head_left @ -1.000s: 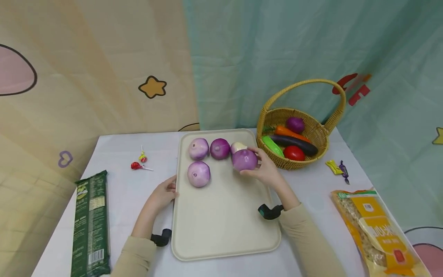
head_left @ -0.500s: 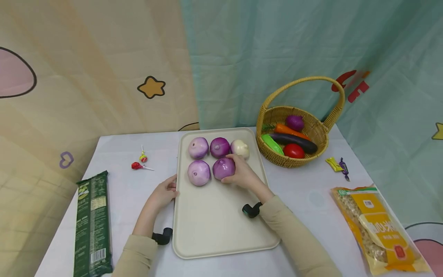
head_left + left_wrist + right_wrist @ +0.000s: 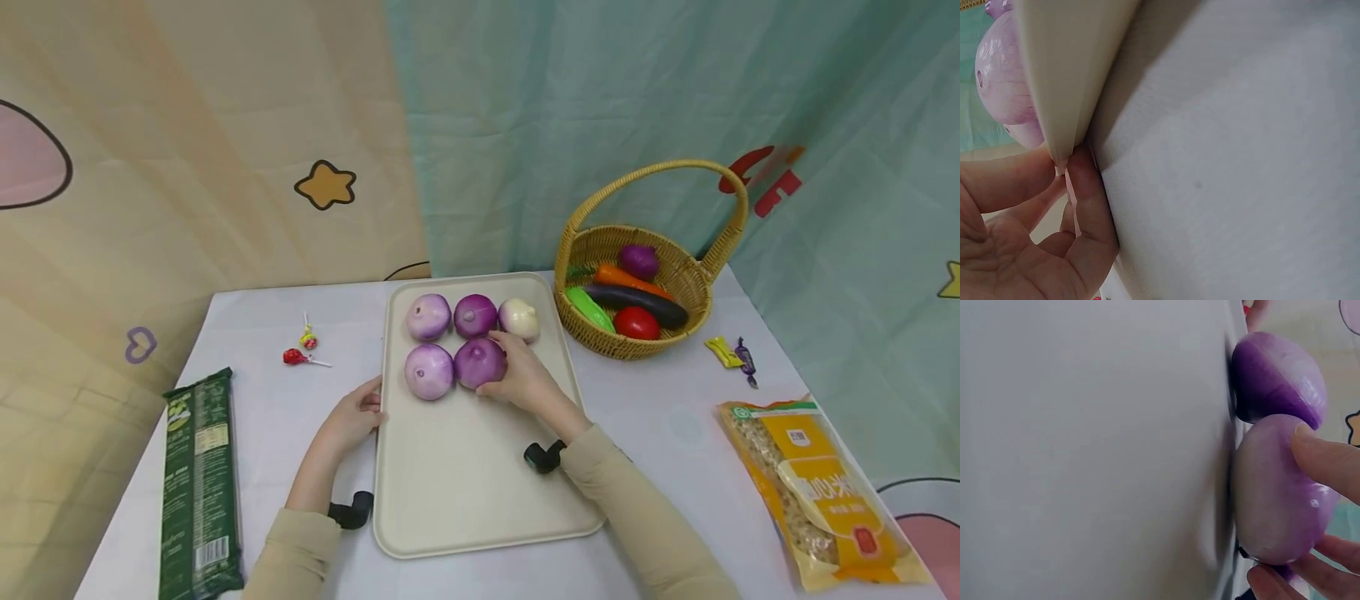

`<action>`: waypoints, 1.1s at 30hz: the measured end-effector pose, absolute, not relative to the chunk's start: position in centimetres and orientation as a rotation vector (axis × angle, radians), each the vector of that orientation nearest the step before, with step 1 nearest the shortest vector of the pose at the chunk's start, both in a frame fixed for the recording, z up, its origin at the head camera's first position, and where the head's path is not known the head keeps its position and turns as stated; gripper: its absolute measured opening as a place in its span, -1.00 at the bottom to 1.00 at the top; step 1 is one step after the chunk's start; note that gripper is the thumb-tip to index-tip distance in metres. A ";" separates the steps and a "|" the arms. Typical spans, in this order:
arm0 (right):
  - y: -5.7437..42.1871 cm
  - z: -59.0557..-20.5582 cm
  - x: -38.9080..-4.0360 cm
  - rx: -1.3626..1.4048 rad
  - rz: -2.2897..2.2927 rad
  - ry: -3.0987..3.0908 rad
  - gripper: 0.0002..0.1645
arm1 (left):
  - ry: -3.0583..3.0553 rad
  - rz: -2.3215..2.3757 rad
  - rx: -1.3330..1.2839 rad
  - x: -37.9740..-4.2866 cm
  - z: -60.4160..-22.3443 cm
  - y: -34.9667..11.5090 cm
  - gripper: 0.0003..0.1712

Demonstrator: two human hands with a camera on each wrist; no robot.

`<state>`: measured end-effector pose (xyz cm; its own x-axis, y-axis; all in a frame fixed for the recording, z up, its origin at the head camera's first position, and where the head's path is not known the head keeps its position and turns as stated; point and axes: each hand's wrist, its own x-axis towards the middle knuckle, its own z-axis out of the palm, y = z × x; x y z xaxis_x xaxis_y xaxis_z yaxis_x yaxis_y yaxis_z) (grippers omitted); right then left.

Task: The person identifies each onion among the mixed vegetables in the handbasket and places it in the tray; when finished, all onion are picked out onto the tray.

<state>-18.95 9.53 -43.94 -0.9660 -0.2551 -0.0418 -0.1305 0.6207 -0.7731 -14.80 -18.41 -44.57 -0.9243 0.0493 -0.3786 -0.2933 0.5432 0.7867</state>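
A purple onion [image 3: 480,363] rests on the beige tray [image 3: 487,483], with my right hand [image 3: 525,379] gripping it from the right. In the right wrist view, the thumb lies on one side of this onion [image 3: 1272,487] and the fingers on the other. It sits beside a paler purple onion [image 3: 430,372]. Behind them stand a light purple onion [image 3: 428,317], a dark purple onion [image 3: 476,317] and a whitish one [image 3: 519,319]. My left hand [image 3: 351,423] pinches the tray's left rim; the left wrist view shows the thumb and curled fingers meeting at that rim [image 3: 1063,134].
A wicker basket [image 3: 697,312] of vegetables stands right of the tray. Two lollipops [image 3: 295,357] and a green packet [image 3: 201,483] lie to the left. Two wrapped candies [image 3: 724,353] and an orange-and-yellow grain bag [image 3: 825,492] lie to the right.
My right hand has brought its onion left and toward me, from in front of the whitish onion down beside the paler one. My left hand stays at the tray's rim.
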 end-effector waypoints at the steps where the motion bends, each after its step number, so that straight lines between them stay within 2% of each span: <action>1: 9.8 -43.6 -18.9 -0.325 -1.266 2.700 0.04 | 2.426 1.336 -0.203 -14.8 -44.6 -18.4 -0.25; 10: 15.4 -37.9 -20.2 -0.298 -1.435 2.758 -0.34 | 2.454 1.305 -0.202 -15.2 -44.3 -18.7 -0.25; 15: 20.0 -35.8 -22.0 -0.149 -1.527 2.849 -0.44 | 2.445 1.299 -0.223 -15.2 -44.2 -18.9 -0.25; 24: 27.6 -35.3 -26.4 0.327 -1.552 3.023 -0.29 | 2.414 1.351 -0.224 -14.9 -44.9 -18.5 -0.25; 28: 29.4 -35.5 -28.4 0.502 -1.595 3.035 -0.20 | 2.415 1.362 -0.228 -14.9 -44.9 -18.4 -0.25; 33: 29.9 -36.6 -30.1 0.568 -1.649 2.986 -0.12 | 2.435 1.365 -0.234 -14.6 -44.7 -18.4 -0.24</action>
